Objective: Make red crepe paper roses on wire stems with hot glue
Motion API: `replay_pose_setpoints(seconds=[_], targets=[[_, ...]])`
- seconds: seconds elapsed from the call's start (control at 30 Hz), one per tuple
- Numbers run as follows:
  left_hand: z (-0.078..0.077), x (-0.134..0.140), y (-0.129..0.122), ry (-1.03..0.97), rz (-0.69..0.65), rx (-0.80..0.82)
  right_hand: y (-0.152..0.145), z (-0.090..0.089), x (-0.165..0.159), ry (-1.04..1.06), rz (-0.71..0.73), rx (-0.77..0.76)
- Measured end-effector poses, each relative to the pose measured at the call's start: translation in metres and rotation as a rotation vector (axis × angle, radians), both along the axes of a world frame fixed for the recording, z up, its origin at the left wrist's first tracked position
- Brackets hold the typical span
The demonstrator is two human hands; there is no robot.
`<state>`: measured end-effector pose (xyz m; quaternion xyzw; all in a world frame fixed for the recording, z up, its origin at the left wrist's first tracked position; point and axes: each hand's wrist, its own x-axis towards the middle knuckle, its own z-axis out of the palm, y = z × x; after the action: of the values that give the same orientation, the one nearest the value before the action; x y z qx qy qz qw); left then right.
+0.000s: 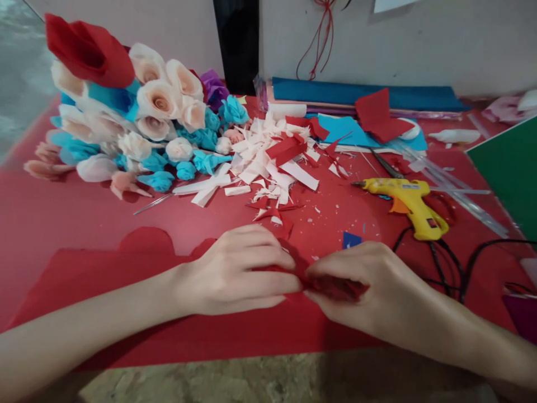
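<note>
- A pale wall (403,50) backs a red work table (210,217), on which a yellow hot-glue gun (413,196) lies on its side, its black cable (465,274) trailing nearby.
- Nearer the wearer than the glue gun and to its left, a dark red paper piece (342,286) spans the gap between two bare hands.
- The left hand (247,274), the farther of the two from the glue gun, holds the piece with bent fingers drawn close together; its thumb is hidden.
- The right hand (369,285), just in front of the glue gun, pinches the piece narrowly between thumb and forefinger, a hollow open behind the tips.
- Beneath the hands, left of the glue gun, spreads a flat red sheet (84,285).
- Left of the glue gun's nozzle, white and red paper scraps (268,162) lie heaped; farther left cluster cream, blue, pink and purple paper flowers (159,103), with a large red bloom (90,53).
- Behind the glue gun rests a folded red paper (380,117); to its right, clear glue sticks (461,196) and a green board (507,173).
</note>
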<state>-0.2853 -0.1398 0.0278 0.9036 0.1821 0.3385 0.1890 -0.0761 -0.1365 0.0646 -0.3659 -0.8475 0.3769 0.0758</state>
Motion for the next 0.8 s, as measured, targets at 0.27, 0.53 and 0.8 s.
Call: replay_pose_setpoints(seconds=[0.27,0.53,0.8], targets=[[-0.005,0.001,0.000,0.000,0.040,0.021,-0.008,-0.008,0.002,0.003,-0.016,0.219],[-0.010,0.000,0.000,-0.016,0.054,0.051,-0.006,-0.006,0.001,-0.053,0.017,0.264],[-0.012,0.001,0.001,-0.006,0.070,0.065,-0.002,-0.011,0.001,-0.015,-0.025,0.251]])
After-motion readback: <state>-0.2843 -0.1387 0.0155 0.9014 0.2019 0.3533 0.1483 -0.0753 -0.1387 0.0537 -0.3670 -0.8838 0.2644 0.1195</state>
